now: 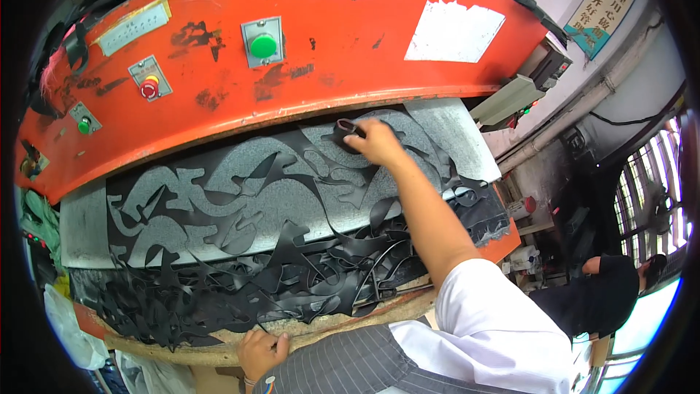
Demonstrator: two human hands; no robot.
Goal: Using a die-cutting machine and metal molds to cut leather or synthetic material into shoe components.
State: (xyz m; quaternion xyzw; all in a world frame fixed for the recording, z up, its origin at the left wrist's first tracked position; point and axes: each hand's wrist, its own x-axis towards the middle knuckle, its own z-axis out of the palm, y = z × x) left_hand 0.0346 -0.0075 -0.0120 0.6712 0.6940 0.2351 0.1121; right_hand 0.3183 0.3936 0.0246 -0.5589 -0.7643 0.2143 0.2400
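Black sheet offcuts cover the press bed while I reach far in under the orange press head.

From my remote seat I see my right hand stretched to the far edge of the grey cutting bed, its fingers curled over a small dark cutting die that sits on the black cut-out sheet, close under the orange machine head. My left hand rests at the near edge of the bed, fingers loosely folded and holding nothing that I can make out. Most of the sheet already shows cut-out gaps, and loose black scrap strips are heaped along the near edge; only patches around the die look uncut, so I judge the cutting well advanced.
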